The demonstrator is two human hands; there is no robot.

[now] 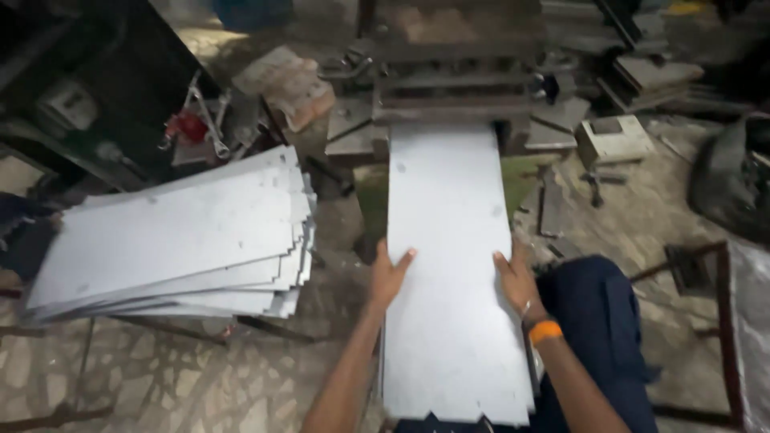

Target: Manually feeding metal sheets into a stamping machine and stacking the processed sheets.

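Long metal sheet (449, 265) lies lengthwise in front of me, far end up against the dark press (453, 76), near end by my lap w/ small notches cut along that edge. My left hand (389, 277) is on the sheet's left long edge, about midway: fingers flat and spread on top, thumb side toward the edge, not a closed fist; can't tell if anything curls under. My right hand (517, 281) is on the right long edge opposite, palm against the side, fingers lying on the rim, loosely open. Orange band (545, 330) on that wrist. Both hands are touching the sheet, one per side, roughly level w/ each other.

Room: left edge of the sheet has a strip of bare stone floor (176, 377) beside it, then the stack of sheets (172, 232) fanned on a low frame, well apart from my sheet; its near corners point toward my left arm. Right edge is tight: my knee in dark blue trousers (597, 321) sits just beside it. Further right, floor w/ scrap bits and a small grey box (613, 138). Behind the stack, a red tool (186, 127) and clutter in shadow, too dark to make out.
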